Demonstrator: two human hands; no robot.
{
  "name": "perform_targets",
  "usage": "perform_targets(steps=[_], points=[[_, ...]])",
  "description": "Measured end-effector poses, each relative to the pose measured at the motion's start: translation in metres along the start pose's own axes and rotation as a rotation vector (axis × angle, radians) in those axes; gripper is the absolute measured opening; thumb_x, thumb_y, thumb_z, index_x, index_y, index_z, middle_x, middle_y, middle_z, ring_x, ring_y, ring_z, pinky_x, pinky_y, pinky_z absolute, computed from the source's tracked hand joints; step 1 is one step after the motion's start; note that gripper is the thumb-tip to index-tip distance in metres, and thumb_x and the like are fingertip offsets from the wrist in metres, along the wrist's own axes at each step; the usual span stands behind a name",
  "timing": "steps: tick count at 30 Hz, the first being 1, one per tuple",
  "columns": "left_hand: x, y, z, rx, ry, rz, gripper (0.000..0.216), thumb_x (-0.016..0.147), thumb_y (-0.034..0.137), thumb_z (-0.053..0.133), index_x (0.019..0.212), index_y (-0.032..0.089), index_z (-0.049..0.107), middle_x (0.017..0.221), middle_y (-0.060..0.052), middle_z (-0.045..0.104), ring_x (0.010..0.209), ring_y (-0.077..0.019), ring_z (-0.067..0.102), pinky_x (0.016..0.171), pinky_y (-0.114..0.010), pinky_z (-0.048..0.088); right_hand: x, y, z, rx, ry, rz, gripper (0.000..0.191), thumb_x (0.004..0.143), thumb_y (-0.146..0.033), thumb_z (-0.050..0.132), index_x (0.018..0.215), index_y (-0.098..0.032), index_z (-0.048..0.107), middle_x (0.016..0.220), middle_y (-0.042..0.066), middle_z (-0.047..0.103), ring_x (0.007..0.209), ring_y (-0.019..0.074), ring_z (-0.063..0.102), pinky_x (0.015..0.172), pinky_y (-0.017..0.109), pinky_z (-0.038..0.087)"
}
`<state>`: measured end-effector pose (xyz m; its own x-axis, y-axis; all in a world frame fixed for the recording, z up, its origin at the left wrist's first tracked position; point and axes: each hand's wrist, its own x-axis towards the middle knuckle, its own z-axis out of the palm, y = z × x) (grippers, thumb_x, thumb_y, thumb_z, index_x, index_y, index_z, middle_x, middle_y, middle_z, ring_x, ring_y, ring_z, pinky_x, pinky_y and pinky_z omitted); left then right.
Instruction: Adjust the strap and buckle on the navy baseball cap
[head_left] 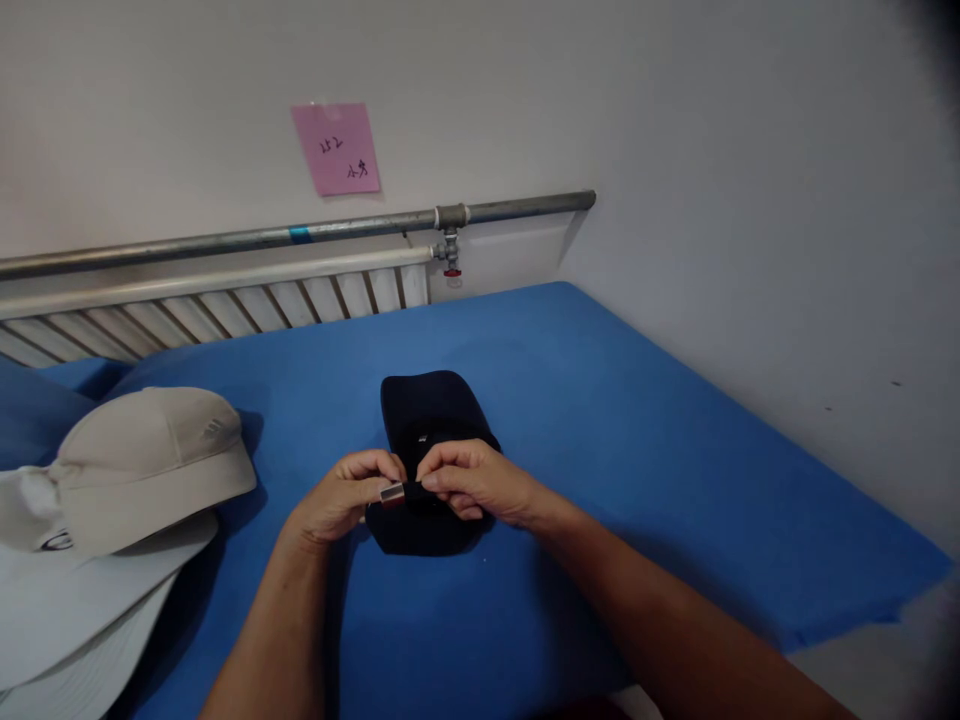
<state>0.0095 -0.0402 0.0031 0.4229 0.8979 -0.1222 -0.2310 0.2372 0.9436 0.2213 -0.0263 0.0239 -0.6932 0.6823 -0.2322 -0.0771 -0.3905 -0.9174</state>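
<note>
A black cap (435,400) lies on the blue-covered surface with its brim toward the wall and its back strap toward me. My left hand (345,495) pinches the strap at its shiny metal buckle (392,493). Just to the right, my right hand (476,480) grips the same black strap between thumb and fingers. The two hands are close together over the cap's opening. Part of the strap and the inside of the cap are hidden by my fingers.
On the left lie a beige cap (150,460) and white caps (82,610), stacked partly over each other. The blue sheet (637,430) runs up to the walls. Behind it are a white radiator (247,310), a metal pipe (360,227) with a red-handled valve, and a pink note (337,150).
</note>
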Motion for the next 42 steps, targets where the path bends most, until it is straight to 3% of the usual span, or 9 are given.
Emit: perform_targets(steps=[20, 25, 32, 37, 42], points=[[0.002, -0.001, 0.000, 0.044, 0.020, -0.057, 0.020, 0.065, 0.030, 0.080, 0.066, 0.015, 0.067, 0.062, 0.001, 0.058, 0.052, -0.0059, 0.045, 0.048, -0.017, 0.032, 0.000, -0.001, 0.007, -0.053, 0.030, -0.013, 0.003, 0.076, -0.019, 0.060, 0.077, -0.016, 0.060, 0.056, -0.008, 0.045, 0.038, 0.0010, 0.032, 0.034, 0.015, 0.024], [0.000, 0.000, 0.003, 0.078, 0.032, -0.090, 0.021, 0.065, 0.031, 0.080, 0.067, 0.015, 0.067, 0.057, 0.002, 0.055, 0.050, -0.0055, 0.043, 0.047, -0.016, 0.030, -0.002, 0.001, 0.013, -0.125, 0.082, -0.089, 0.008, 0.078, -0.023, 0.062, 0.079, -0.017, 0.056, 0.059, -0.007, 0.050, 0.041, 0.0021, 0.035, 0.037, 0.015, 0.027], [-0.001, 0.001, 0.003, 0.061, 0.079, -0.052, 0.022, 0.065, 0.032, 0.079, 0.065, 0.015, 0.065, 0.064, 0.001, 0.056, 0.053, -0.0061, 0.045, 0.048, -0.017, 0.032, -0.005, -0.003, 0.005, -0.210, 0.115, -0.223, 0.010, 0.072, -0.013, 0.059, 0.081, -0.018, 0.060, 0.064, -0.005, 0.055, 0.056, 0.0063, 0.051, 0.055, 0.020, 0.044], [-0.002, 0.002, 0.006, 0.081, 0.072, -0.119, 0.023, 0.063, 0.032, 0.080, 0.067, 0.015, 0.065, 0.056, 0.003, 0.052, 0.048, -0.0055, 0.042, 0.045, -0.017, 0.028, -0.006, -0.003, 0.012, -0.210, 0.101, -0.230, 0.007, 0.073, -0.015, 0.060, 0.080, -0.018, 0.058, 0.067, -0.004, 0.056, 0.059, 0.0079, 0.052, 0.059, 0.022, 0.044], [-0.002, 0.004, 0.007, 0.101, 0.092, -0.086, 0.023, 0.064, 0.032, 0.080, 0.065, 0.014, 0.064, 0.055, 0.003, 0.049, 0.048, -0.0056, 0.039, 0.045, -0.017, 0.027, -0.012, -0.009, 0.013, -0.352, 0.140, -0.325, 0.008, 0.075, -0.015, 0.061, 0.082, -0.019, 0.060, 0.072, -0.004, 0.056, 0.067, 0.0090, 0.052, 0.065, 0.024, 0.042]])
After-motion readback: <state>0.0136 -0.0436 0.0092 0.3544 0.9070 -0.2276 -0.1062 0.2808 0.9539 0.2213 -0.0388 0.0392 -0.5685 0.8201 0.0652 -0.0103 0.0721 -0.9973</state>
